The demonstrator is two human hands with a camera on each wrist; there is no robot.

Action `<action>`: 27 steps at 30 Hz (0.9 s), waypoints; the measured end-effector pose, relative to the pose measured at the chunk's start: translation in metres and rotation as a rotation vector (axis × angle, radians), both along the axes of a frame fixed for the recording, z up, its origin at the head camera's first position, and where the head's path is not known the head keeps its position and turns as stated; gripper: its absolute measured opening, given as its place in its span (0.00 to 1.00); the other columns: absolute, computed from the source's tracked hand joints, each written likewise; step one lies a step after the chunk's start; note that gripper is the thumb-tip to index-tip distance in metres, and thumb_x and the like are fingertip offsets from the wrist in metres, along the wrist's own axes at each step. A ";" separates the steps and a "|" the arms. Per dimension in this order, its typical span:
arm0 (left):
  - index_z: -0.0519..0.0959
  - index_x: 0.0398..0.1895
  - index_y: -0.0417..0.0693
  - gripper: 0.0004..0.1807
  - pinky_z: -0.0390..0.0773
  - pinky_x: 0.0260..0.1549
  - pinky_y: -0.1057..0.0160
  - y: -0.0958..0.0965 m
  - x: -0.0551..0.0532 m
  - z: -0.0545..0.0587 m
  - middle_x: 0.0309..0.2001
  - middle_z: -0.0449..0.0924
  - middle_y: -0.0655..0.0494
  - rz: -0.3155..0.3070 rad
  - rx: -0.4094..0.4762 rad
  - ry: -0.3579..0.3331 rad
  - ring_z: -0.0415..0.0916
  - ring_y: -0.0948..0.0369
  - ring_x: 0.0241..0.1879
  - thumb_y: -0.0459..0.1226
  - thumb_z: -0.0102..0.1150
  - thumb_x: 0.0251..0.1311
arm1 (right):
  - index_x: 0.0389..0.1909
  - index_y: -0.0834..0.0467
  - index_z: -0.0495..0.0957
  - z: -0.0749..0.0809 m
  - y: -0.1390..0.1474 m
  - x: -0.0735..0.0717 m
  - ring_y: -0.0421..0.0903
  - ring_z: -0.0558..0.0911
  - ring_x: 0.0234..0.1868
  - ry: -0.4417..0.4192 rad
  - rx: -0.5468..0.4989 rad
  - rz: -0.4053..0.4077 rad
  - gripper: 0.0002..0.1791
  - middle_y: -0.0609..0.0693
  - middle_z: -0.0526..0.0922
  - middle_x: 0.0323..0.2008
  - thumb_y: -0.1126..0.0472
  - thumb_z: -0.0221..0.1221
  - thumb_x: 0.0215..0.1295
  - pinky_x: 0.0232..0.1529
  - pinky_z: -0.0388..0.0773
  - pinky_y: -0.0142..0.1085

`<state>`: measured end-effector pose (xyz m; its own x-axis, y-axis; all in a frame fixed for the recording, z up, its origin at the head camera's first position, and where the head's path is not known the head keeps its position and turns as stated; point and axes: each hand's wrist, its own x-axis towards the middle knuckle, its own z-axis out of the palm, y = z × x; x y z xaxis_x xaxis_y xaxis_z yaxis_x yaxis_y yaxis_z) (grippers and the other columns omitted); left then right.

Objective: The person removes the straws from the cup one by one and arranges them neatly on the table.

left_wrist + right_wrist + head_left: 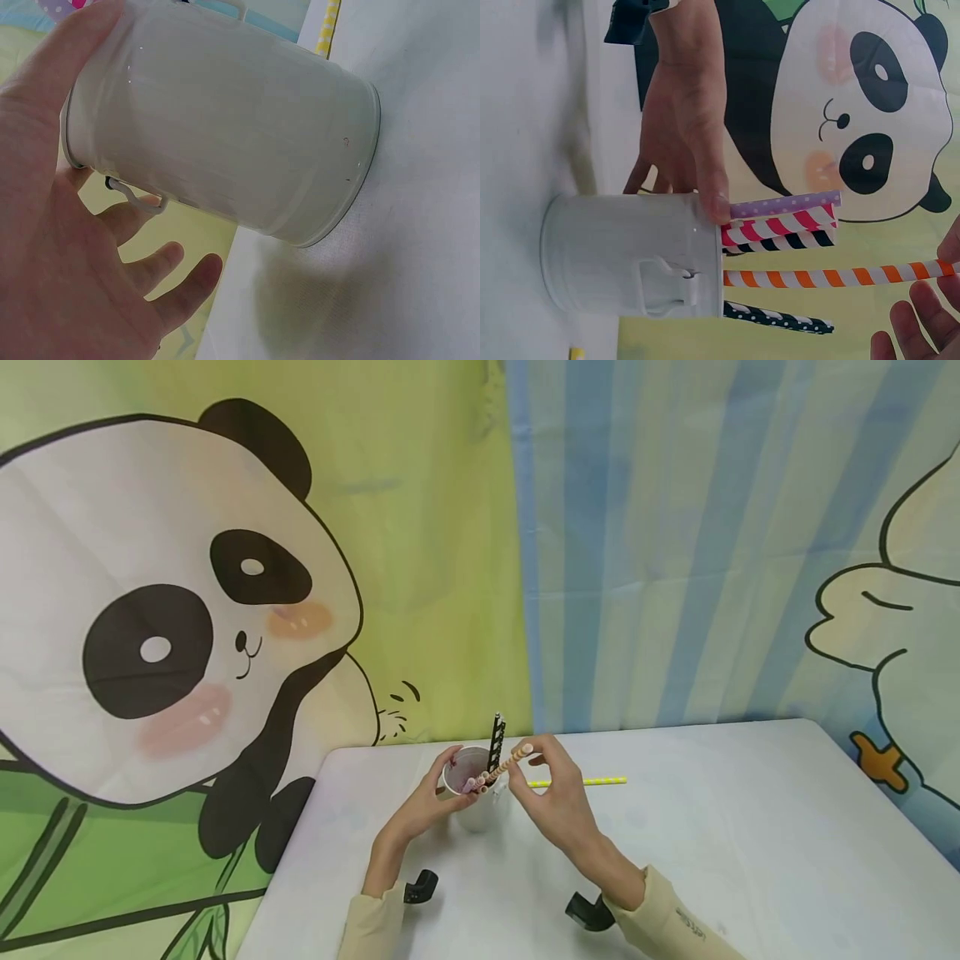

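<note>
Near the worktop's (720, 843) far edge, left hand (429, 808) holds white pail (615, 251) by its rim; right hand's (558, 797) grip pinches orange-striped straw (817, 278), lower end apparently inside. Best: steady pail, straight straw.

The white cylindrical metal bucket (615, 247) is smooth and glossy; the orange-and-white striped paper straw (817, 278) is matt. The white table (424, 225) looks cloth-covered, perhaps woven, though blurred.
</note>
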<state>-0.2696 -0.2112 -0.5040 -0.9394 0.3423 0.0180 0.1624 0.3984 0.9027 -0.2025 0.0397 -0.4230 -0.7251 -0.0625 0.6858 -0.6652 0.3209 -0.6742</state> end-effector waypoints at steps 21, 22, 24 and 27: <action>0.51 0.78 0.71 0.50 0.59 0.68 0.31 0.000 -0.002 -0.001 0.76 0.56 0.50 0.019 0.015 -0.025 0.54 0.40 0.75 0.45 0.72 0.57 | 0.44 0.56 0.78 0.002 0.022 -0.001 0.45 0.80 0.45 0.047 -0.033 -0.058 0.15 0.50 0.82 0.42 0.73 0.65 0.59 0.45 0.81 0.47; 0.51 0.78 0.71 0.50 0.58 0.68 0.31 0.000 -0.002 -0.001 0.76 0.56 0.50 0.018 0.018 -0.026 0.53 0.40 0.75 0.45 0.72 0.58 | 0.44 0.56 0.78 0.001 0.023 -0.001 0.45 0.80 0.45 0.046 -0.032 -0.064 0.15 0.50 0.82 0.41 0.73 0.65 0.59 0.45 0.81 0.48; 0.51 0.78 0.70 0.50 0.58 0.68 0.31 0.001 -0.001 -0.002 0.76 0.56 0.51 0.016 0.016 -0.025 0.53 0.40 0.75 0.45 0.72 0.58 | 0.43 0.56 0.77 -0.002 0.026 -0.001 0.44 0.80 0.44 0.042 -0.021 -0.076 0.15 0.48 0.81 0.40 0.74 0.65 0.59 0.44 0.81 0.47; 0.51 0.78 0.71 0.50 0.58 0.68 0.31 0.002 -0.001 -0.003 0.75 0.57 0.51 0.019 0.015 -0.030 0.53 0.40 0.75 0.46 0.72 0.57 | 0.42 0.54 0.76 -0.005 0.031 -0.002 0.42 0.80 0.44 0.020 0.022 -0.086 0.14 0.43 0.80 0.40 0.73 0.64 0.60 0.45 0.81 0.44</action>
<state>-0.2703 -0.2094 -0.5067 -0.9461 0.3238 -0.0053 0.1275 0.3875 0.9130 -0.2047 0.0706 -0.4283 -0.7147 -0.0158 0.6993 -0.6479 0.3915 -0.6533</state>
